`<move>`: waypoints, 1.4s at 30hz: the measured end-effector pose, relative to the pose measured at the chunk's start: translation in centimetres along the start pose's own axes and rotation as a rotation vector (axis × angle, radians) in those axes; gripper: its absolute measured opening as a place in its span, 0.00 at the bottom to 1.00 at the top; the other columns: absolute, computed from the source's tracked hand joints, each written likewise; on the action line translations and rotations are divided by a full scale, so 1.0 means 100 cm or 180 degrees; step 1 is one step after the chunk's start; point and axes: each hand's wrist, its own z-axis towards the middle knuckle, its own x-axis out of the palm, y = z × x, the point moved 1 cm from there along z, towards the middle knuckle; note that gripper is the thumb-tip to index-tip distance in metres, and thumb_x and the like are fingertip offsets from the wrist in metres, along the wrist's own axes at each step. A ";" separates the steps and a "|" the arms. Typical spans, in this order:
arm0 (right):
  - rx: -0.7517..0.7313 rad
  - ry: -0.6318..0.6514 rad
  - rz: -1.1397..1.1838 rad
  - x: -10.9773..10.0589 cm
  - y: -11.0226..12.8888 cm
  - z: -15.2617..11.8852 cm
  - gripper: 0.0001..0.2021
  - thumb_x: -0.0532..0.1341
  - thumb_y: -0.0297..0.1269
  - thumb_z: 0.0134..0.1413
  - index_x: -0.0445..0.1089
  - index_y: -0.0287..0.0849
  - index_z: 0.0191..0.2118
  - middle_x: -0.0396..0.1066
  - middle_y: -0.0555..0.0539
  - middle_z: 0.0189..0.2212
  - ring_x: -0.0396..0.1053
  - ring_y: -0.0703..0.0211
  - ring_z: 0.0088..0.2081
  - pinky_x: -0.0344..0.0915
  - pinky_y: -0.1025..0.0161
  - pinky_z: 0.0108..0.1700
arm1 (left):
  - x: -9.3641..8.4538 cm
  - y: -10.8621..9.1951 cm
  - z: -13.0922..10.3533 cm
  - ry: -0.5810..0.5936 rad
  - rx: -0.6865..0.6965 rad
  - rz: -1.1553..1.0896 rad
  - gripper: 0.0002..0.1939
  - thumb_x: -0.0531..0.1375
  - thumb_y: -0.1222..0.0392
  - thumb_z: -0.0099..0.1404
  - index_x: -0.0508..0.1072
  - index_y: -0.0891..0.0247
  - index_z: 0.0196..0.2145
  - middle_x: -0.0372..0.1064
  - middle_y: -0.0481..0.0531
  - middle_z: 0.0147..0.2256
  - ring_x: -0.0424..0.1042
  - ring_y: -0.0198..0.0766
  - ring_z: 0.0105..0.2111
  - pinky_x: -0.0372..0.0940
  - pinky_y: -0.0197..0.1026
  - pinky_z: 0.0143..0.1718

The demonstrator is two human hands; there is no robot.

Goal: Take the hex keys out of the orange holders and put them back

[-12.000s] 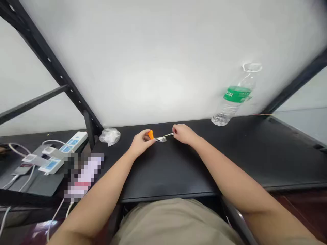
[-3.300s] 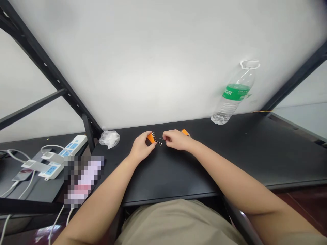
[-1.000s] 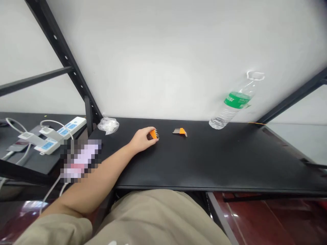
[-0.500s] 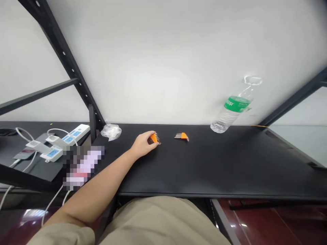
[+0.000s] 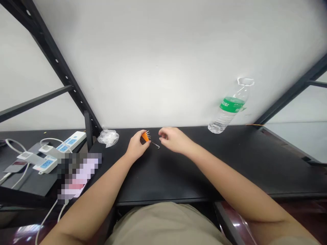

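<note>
My left hand (image 5: 137, 144) grips an orange holder (image 5: 145, 136) of hex keys between thumb and fingers. Several bent metal keys fan out from its right side. One longer hex key (image 5: 155, 145) sticks out lower than the rest, toward my right hand. My right hand (image 5: 173, 139) hovers just right of it, fingers curved with a gap between thumb and forefinger, and nothing visible in them. The second orange hex key set, seen earlier on the black table (image 5: 163, 180), is hidden behind my right hand.
A crumpled clear plastic bag (image 5: 108, 137) lies at the back left. A water bottle with a green label (image 5: 232, 104) stands by the wall at right. White power strips (image 5: 73, 141) with cables and a blurred-out phone (image 5: 81, 177) are at left, near a black metal frame (image 5: 88, 124).
My right hand has come into view from the right and reached close to the hex keys. One key now sticks out further from the holder. The view has shifted slightly.
</note>
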 end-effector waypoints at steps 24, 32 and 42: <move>0.0147 0.1224 0.0027 0.025 -0.035 -0.006 0.05 0.64 0.27 0.50 0.72 0.45 0.30 0.75 0.49 0.29 0.69 0.60 0.28 0.58 0.64 0.32 | 0.006 -0.009 -0.008 0.0376 0.0167 -0.0098 0.28 0.68 0.53 0.62 0.73 0.57 0.58 0.77 0.53 0.53 0.78 0.46 0.50 0.74 0.49 0.55; -0.0357 0.0490 0.0274 0.014 -0.018 -0.007 0.04 0.58 0.30 0.60 0.69 0.45 0.36 0.73 0.50 0.34 0.68 0.61 0.34 0.59 0.64 0.37 | 0.003 -0.013 -0.007 0.0386 0.0155 -0.0109 0.28 0.68 0.52 0.62 0.73 0.57 0.59 0.76 0.53 0.54 0.77 0.46 0.51 0.73 0.49 0.56; -0.0607 0.0195 0.0196 0.012 -0.017 -0.010 0.07 0.58 0.29 0.64 0.73 0.44 0.38 0.73 0.47 0.38 0.68 0.58 0.39 0.61 0.62 0.41 | 0.004 -0.014 -0.008 0.0414 0.0214 -0.0042 0.28 0.67 0.53 0.62 0.72 0.57 0.59 0.75 0.52 0.55 0.76 0.45 0.53 0.72 0.47 0.57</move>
